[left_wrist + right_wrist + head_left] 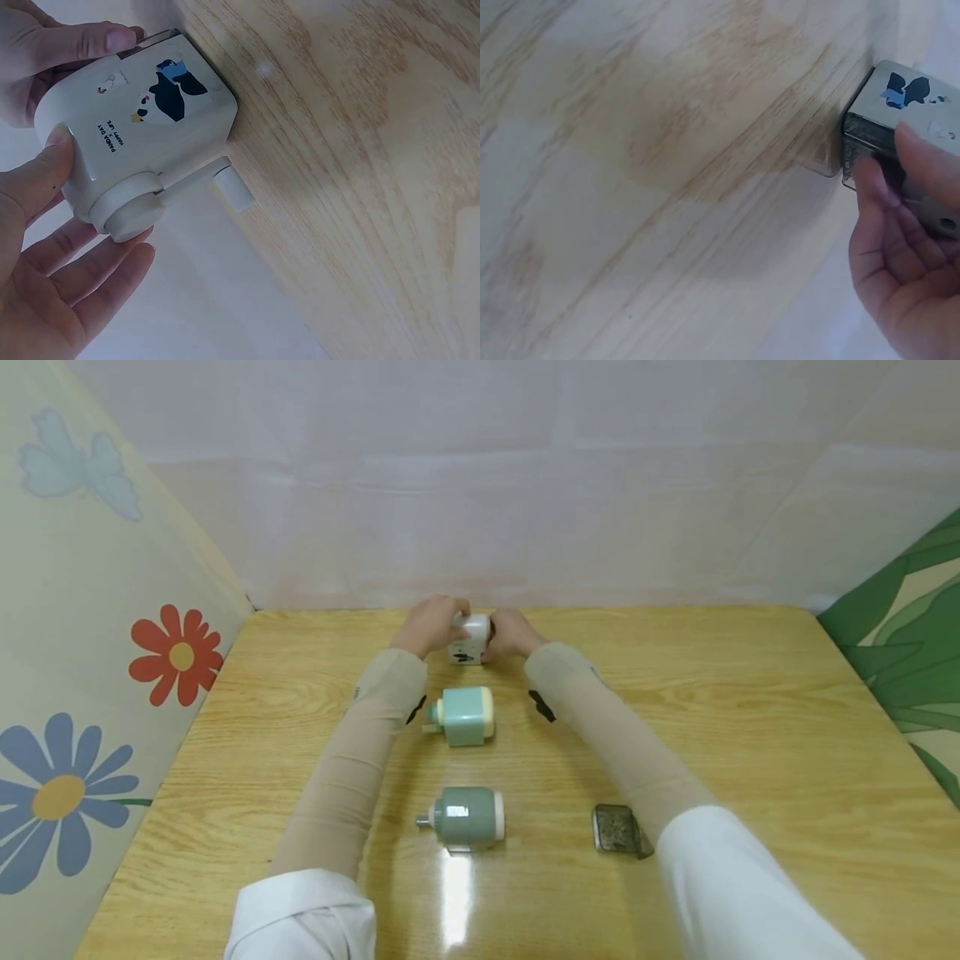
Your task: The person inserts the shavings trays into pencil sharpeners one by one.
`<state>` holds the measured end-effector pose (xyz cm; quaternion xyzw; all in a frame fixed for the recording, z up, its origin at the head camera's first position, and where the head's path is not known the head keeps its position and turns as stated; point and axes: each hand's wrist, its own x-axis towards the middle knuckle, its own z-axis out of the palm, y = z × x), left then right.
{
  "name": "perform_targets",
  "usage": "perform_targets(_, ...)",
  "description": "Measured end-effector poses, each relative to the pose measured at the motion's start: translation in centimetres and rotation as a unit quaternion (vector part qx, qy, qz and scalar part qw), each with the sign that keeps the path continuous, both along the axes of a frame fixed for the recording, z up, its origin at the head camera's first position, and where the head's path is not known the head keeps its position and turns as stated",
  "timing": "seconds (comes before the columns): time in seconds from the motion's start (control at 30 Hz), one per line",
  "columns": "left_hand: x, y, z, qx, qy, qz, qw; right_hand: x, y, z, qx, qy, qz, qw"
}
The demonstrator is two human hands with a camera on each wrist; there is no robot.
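The left hand's (432, 625) grip, thumb and fingers parted, holds a white, box-shaped, plastic-looking, panda-printed pencil sharpener (124, 139) with a crank (196, 180), while the right hand (513, 633), fingers curled, pinches its dark end. It should be light, stiff and slightly slippery, best held round the body, clear of the crank. It is at the far edge of a glossy yellow wood-grain table (750, 710), before a pale cloth backdrop (480, 493).
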<state>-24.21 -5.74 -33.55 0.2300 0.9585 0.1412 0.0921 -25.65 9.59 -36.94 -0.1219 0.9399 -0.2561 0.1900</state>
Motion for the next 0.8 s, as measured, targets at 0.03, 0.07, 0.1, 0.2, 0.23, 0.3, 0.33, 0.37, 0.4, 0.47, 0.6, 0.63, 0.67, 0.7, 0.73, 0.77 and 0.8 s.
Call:
perform_targets(0.03, 0.0, 0.0, 0.0, 0.001, -0.002, 0.001, 1.0, 0.0, 0.0, 0.0, -0.001, 0.0, 0.0, 1.0)
perform_targets(0.07, 0.0, 0.0, 0.0, 0.002, -0.004, 0.002, 1.0, 0.1, 0.1, 0.1, -0.001, 0.001, 0.001, 1.0)
perform_targets(0.1, 0.0, 0.0, 0.1, 0.003, -0.006, 0.005, 1.0, 0.1, 0.1, 0.1, 0.001, 0.002, 0.002, 1.0)
perform_targets(0.2, -0.2, -0.1, 0.1, 0.013, -0.011, 0.01, 0.9998, 0.3, 0.1, 0.3, 0.01, 0.006, 0.001, 1.0)
perform_targets(0.23, -0.3, -0.2, 0.1, 0.015, -0.01, 0.01, 0.9998, 0.4, 0.1, 0.4, 0.012, 0.009, 0.002, 1.0)
perform_targets(0.3, -0.5, -0.5, 0.0, 0.019, -0.01, 0.012, 0.9997, 0.6, 0.2, 0.6, 0.019, 0.014, 0.005, 1.0)
perform_targets(0.33, -0.6, -0.7, -0.1, 0.02, -0.01, 0.011, 0.9997, 0.7, 0.2, 0.7, 0.022, 0.019, 0.009, 1.0)
perform_targets(0.37, -0.7, -0.8, -0.2, 0.021, -0.012, 0.011, 0.9996, 0.7, 0.3, 0.9, 0.025, 0.024, 0.016, 0.999)
perform_targets(0.4, -0.9, -1.0, -0.3, 0.02, -0.013, 0.01, 0.9997, 0.8, 0.4, 1.0, 0.025, 0.028, 0.021, 0.999)
perform_targets(0.47, -1.1, -1.3, -0.4, 0.024, -0.018, 0.011, 0.9995, 0.9, 0.6, 1.3, 0.027, 0.04, 0.032, 0.998)
perform_targets(0.6, -1.3, -2.0, -0.4, 0.035, -0.029, 0.015, 0.9988, 1.2, 0.9, 1.9, 0.028, 0.064, 0.05, 0.996)
perform_targets(0.63, -1.3, -2.1, -0.3, 0.04, -0.031, 0.018, 0.9986, 1.4, 1.1, 2.0, 0.03, 0.07, 0.054, 0.996)
perform_targets(0.67, -1.2, -2.2, -0.2, 0.044, -0.032, 0.019, 0.9983, 1.5, 1.2, 2.1, 0.031, 0.077, 0.056, 0.995)
perform_targets(0.7, -1.2, -2.4, -0.2, 0.05, -0.032, 0.022, 0.998, 1.6, 1.3, 2.1, 0.033, 0.085, 0.06, 0.994)
perform_targets(0.73, -1.1, -2.6, -0.2, 0.057, -0.029, 0.022, 0.9977, 1.7, 1.5, 2.2, 0.035, 0.094, 0.062, 0.993)
perform_targets(0.77, -1.0, -2.8, -0.3, 0.064, -0.024, 0.021, 0.9975, 1.8, 1.7, 2.3, 0.036, 0.105, 0.065, 0.992)
perform_targets(0.8, -0.9, -3.0, -0.3, 0.073, -0.018, 0.021, 0.997, 1.9, 1.8, 2.4, 0.037, 0.114, 0.064, 0.991)
